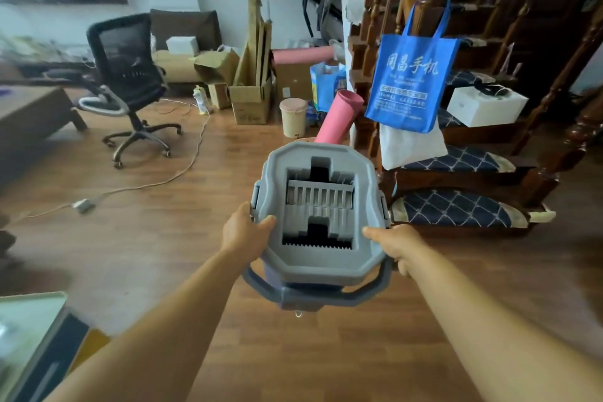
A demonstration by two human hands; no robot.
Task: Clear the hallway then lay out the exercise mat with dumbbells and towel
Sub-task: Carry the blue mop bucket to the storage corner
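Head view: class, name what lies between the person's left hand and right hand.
The grey mop bucket, its rim gripped by the left hand and the right hand, as the head view shows.

A lived-in home: wooden staircase (pixel 456 173), office chair (pixel 127 75), cardboard boxes (pixel 251 101) on wood floor (pixel 163 238).

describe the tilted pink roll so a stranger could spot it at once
Find the wooden staircase on the right, where a blue tote bag hangs. Just left of the bag a pink roll leans tilted, its foot hidden behind the grey mop bucket. Unlike the other pink roll lying flat on the boxes behind, it stands on end beside a beige bin.
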